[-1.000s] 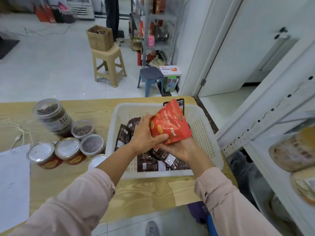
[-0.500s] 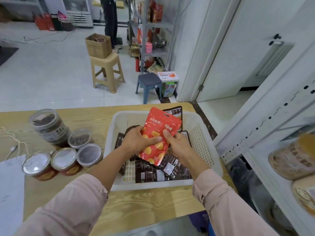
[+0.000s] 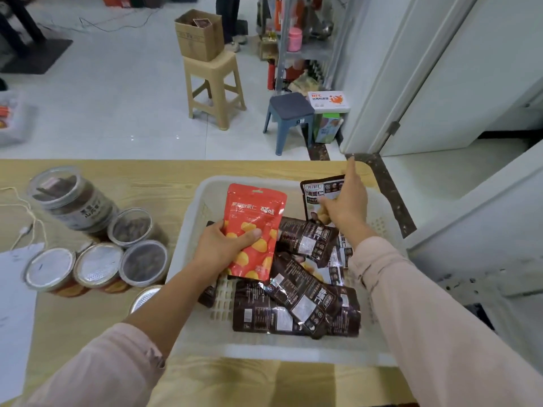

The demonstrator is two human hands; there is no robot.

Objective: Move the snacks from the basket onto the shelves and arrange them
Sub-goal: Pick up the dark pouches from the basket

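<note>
"NFC" on white box [image 3: 329, 100]

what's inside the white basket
A pile of dark brown snack packets, plus an upright dark packet at the far wall of the basket, behind the right hand. The left hand holds a red packet over them. What lies under the pile is covered.

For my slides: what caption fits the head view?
Left hand grips a red snack pouch over the basket; right hand reaches for a dark pouch.

Pale pink long sleeves [image 3: 426, 318], right cuff [image 3: 367, 261] seamed, possibly buttoned.
</note>
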